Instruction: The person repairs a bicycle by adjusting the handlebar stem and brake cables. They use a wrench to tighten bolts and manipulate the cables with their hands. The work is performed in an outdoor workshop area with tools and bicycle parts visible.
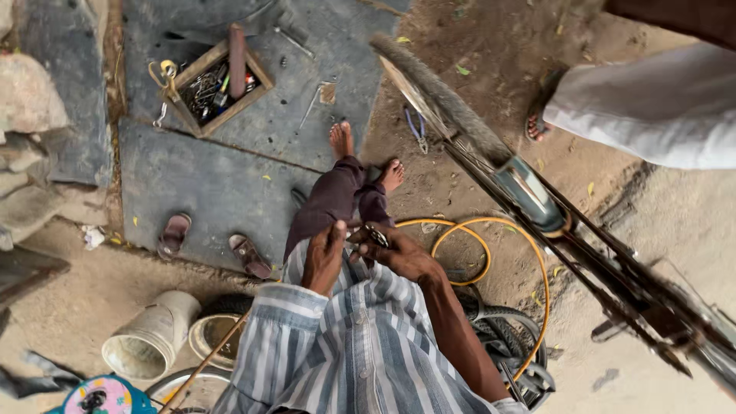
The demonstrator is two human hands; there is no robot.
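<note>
My right hand [402, 253] is closed on a small dark metal part [376, 234], held over my lap. My left hand [324, 257] comes out of a striped sleeve, and its curled fingers meet the right fingertips just left of the part. Whether the left fingers also grip the part is hidden. Below the hands are my dark trouser legs [337, 195] and bare feet [342, 140] on a grey slab [199, 184].
A bicycle wheel and frame [529, 192] slant across the right side. Another person's white trouser leg [652, 107] and sandalled foot [537, 115] stand top right. Around me are a wooden tool box [216, 86], blue-handled pliers [416, 126], a yellow hose [491, 230], tyres [506, 345], a white bucket [149, 337] and sandals [173, 234].
</note>
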